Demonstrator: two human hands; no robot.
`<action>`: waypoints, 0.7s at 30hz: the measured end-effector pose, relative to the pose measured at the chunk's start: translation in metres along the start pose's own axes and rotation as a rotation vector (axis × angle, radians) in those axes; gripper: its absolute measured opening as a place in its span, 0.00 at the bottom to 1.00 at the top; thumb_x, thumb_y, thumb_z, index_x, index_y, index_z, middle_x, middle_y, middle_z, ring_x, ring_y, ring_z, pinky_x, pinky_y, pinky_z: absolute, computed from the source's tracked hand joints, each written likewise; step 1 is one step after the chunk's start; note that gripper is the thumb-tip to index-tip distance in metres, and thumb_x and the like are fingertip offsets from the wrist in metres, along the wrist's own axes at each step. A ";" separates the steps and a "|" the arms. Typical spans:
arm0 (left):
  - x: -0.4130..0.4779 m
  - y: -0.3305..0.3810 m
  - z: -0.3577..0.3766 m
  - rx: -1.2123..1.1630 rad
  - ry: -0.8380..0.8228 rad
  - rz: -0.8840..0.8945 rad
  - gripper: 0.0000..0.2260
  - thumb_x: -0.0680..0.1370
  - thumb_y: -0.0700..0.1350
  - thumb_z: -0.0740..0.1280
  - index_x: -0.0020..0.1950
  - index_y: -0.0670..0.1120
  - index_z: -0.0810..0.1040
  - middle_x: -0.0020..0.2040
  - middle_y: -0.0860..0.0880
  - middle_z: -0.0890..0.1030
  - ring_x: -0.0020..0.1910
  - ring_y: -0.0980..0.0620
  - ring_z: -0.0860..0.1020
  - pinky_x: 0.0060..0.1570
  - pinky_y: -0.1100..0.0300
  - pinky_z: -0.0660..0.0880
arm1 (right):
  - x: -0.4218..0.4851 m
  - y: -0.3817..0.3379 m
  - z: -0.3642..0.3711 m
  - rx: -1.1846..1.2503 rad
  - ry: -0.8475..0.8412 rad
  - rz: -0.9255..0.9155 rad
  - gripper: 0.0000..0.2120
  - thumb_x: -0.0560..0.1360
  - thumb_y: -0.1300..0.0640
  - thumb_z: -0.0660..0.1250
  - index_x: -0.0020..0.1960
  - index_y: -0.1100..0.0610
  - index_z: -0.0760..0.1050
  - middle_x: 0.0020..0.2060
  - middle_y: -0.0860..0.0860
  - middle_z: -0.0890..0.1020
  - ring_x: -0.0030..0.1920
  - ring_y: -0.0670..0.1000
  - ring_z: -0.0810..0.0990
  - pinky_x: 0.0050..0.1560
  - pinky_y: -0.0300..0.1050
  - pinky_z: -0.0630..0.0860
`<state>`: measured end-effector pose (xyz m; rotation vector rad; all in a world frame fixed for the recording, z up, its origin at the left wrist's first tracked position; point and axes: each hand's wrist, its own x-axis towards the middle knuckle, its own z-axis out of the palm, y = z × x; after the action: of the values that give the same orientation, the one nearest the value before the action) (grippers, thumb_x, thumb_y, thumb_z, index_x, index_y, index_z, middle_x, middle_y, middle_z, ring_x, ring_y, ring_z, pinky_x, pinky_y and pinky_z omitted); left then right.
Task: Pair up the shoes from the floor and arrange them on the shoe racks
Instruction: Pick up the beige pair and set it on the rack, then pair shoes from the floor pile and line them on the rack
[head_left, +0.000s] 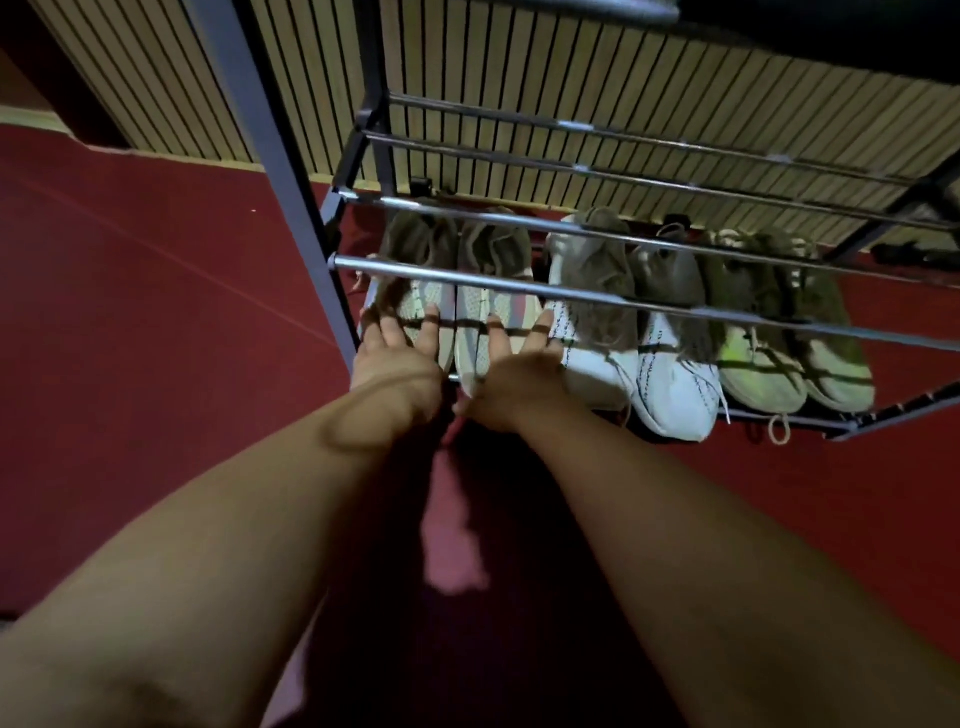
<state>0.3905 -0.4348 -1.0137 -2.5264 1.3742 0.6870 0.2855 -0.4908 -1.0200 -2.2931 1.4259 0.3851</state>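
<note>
The striped pair (478, 306) on the rack (623, 302) is touched by left hand (397, 358) and right hand (519, 374) (fingers (537, 338) released, spread).

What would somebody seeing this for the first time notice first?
Two bare arms reach in from below, the left hand and right hand laid with spread fingers on the toes of the striped pair at the left end of the bottom shelf of the shoe rack. To its right sit a white pair and a yellow-green pair, above the red floor.
</note>
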 end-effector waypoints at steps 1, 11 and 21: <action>-0.002 -0.003 0.002 0.001 0.001 0.021 0.41 0.76 0.61 0.62 0.77 0.52 0.37 0.77 0.38 0.42 0.75 0.38 0.43 0.73 0.50 0.48 | 0.000 0.004 0.003 -0.025 0.038 -0.025 0.48 0.70 0.37 0.68 0.77 0.47 0.41 0.73 0.64 0.32 0.74 0.67 0.44 0.72 0.56 0.52; -0.009 -0.026 0.010 0.144 0.009 0.220 0.32 0.81 0.56 0.52 0.76 0.50 0.35 0.77 0.45 0.38 0.76 0.46 0.36 0.73 0.53 0.41 | 0.000 0.004 0.004 -0.191 0.189 -0.040 0.48 0.66 0.30 0.66 0.76 0.53 0.55 0.74 0.66 0.48 0.70 0.63 0.59 0.68 0.51 0.58; -0.026 -0.038 0.023 0.109 0.061 0.324 0.32 0.80 0.58 0.49 0.77 0.46 0.38 0.78 0.46 0.41 0.76 0.48 0.38 0.74 0.54 0.38 | -0.013 0.003 -0.001 -0.199 0.012 0.032 0.38 0.73 0.33 0.60 0.76 0.42 0.48 0.75 0.60 0.39 0.75 0.60 0.47 0.71 0.55 0.51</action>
<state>0.4026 -0.3861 -1.0231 -2.2820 1.8140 0.5718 0.2771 -0.4826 -1.0142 -2.4341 1.4919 0.5462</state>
